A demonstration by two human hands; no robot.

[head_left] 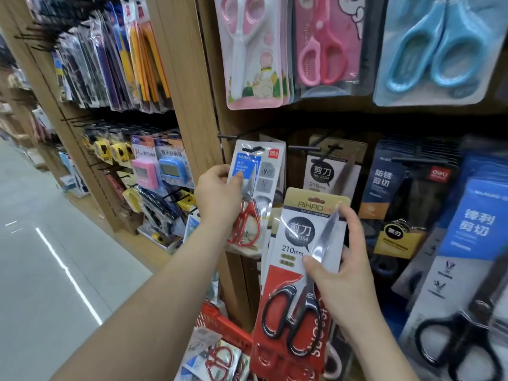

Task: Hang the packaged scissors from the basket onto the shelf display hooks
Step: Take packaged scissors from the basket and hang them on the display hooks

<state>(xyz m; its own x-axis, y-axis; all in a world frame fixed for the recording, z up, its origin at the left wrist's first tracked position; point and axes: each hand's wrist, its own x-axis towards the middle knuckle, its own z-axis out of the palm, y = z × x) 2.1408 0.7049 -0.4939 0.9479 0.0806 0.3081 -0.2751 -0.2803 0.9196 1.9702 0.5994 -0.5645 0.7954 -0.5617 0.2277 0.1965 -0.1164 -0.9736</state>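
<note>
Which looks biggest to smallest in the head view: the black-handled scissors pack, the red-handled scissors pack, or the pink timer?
1. black-handled scissors pack, though it is also nearest the camera
2. red-handled scissors pack
3. pink timer

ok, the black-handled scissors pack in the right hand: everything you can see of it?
The black-handled scissors pack is a long card under a glossy clear blister: gold AIHAO header with a hang slot, white middle marked 210mm, red lower part. The scissors lie blades up, black loop handles low. It is off any hook, held before the shelf, its top leaning right. The right hand pinches its right edge: thumb on the front, fingers along the edge.
</note>
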